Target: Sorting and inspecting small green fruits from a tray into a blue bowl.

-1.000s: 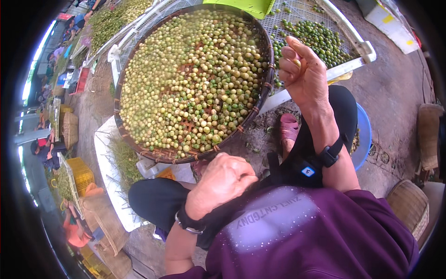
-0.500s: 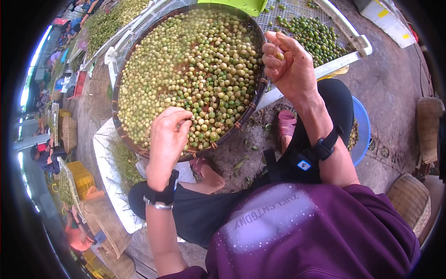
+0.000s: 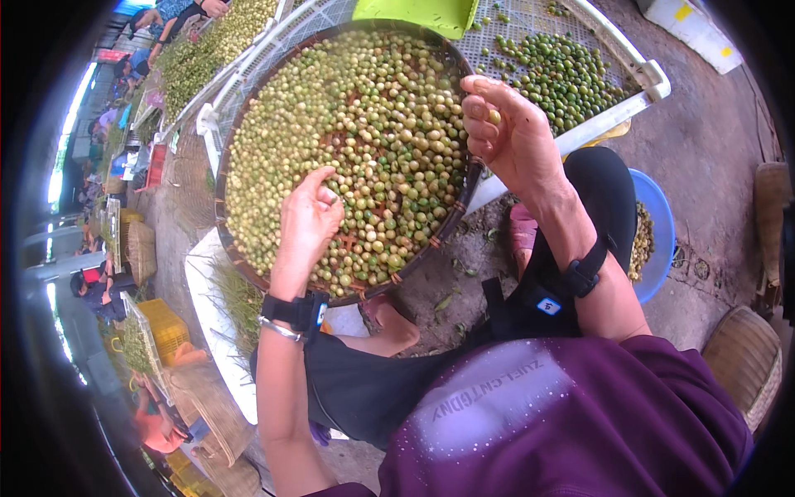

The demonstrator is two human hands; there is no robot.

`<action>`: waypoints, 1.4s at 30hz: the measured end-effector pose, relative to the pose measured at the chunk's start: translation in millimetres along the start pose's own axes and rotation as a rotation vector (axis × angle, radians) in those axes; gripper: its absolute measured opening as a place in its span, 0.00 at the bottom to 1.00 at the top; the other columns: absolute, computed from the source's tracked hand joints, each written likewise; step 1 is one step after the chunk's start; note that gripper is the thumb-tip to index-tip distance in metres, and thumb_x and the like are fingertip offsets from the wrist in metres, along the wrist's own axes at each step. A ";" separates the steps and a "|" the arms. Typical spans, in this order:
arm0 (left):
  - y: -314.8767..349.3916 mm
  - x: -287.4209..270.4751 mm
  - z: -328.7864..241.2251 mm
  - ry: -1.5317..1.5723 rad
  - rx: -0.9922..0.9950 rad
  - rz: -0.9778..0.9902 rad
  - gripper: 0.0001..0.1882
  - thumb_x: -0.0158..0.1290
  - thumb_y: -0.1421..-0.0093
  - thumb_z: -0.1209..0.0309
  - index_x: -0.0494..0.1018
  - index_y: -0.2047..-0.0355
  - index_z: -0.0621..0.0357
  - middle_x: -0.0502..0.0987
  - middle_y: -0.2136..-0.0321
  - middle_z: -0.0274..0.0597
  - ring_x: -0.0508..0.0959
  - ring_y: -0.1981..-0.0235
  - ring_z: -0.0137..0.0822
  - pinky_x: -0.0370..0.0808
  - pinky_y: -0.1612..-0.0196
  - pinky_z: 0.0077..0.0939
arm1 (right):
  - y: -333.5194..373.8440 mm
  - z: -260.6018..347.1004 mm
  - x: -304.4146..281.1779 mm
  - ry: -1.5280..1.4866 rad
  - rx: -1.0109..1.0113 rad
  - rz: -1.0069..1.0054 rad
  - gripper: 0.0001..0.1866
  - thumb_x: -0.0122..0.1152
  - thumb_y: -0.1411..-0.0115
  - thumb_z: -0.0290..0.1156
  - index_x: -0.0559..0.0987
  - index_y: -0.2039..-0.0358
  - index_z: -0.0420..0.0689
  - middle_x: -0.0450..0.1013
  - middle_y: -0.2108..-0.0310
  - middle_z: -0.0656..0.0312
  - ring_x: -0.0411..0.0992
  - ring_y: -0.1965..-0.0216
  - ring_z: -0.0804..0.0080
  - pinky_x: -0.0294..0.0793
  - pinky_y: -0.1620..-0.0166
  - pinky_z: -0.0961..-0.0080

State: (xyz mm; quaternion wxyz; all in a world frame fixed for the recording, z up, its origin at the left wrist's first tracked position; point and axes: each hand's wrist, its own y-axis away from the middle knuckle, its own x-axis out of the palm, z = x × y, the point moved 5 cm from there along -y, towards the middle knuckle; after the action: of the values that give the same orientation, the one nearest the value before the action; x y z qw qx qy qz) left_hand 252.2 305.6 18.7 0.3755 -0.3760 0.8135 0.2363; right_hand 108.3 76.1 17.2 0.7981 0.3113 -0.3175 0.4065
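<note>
A wide round woven basket (image 3: 457,217) with a dark rim holds a layer of small round pale-green fruits (image 3: 406,137). Over its near left part hovers my left hand (image 3: 310,217), index finger stretched out and thumb apart from it; nothing shows between them. At the basket's right rim my right hand (image 3: 515,132) is raised with its fingers curled and palm turned inward. One small round yellow-green fruit (image 3: 494,117) shows inside those fingers; whether more lie behind it is hidden.
Under the basket is a white mesh rack (image 3: 571,124) with darker green fruits (image 3: 563,79) and a lime-green scoop (image 3: 418,12). A blue basin (image 3: 660,240) of fruit stands by my right leg. White foam box (image 3: 217,298) at left, wicker baskets (image 3: 741,364) at right. Other people work far left.
My left hand has lifted slightly from the fruits, its index finger and thumb parting from a pinch. My right hand stays curled around the fruit. The whole view has shifted a little.
</note>
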 end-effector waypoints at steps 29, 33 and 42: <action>4.6 6.1 -112.4 0.564 0.185 0.041 0.06 0.57 0.45 0.77 0.78 0.66 0.62 0.75 0.65 0.35 0.74 0.73 0.21 0.71 0.73 0.11 | 7.3 -64.0 33.0 0.055 0.485 0.241 0.13 0.46 0.35 0.40 0.72 0.62 0.43 0.72 0.71 0.67 0.69 0.72 0.82 0.66 0.74 0.85; -20.8 -0.3 -69.3 0.575 0.095 -0.028 0.06 0.56 0.44 0.76 0.77 0.66 0.63 0.77 0.69 0.34 0.73 0.76 0.20 0.70 0.79 0.11 | 0.8 -60.4 29.9 -0.002 0.457 0.221 0.09 0.48 0.38 0.33 0.73 0.65 0.42 0.69 0.72 0.67 0.68 0.74 0.82 0.65 0.74 0.85; -11.6 18.8 -91.7 0.291 0.322 0.022 0.03 0.61 0.49 0.76 0.78 0.73 0.62 0.74 0.78 0.30 0.69 0.79 0.18 0.64 0.76 0.11 | -2.7 -68.4 25.2 0.322 0.320 0.172 0.10 0.51 0.37 0.38 0.73 0.65 0.46 0.71 0.70 0.70 0.69 0.69 0.84 0.66 0.70 0.83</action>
State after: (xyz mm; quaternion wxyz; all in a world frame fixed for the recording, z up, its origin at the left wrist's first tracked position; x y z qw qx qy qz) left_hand 213.5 229.2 58.3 0.3068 -0.3321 0.8905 0.0505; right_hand 139.8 137.8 -5.7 0.7413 0.3371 -0.1431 0.5624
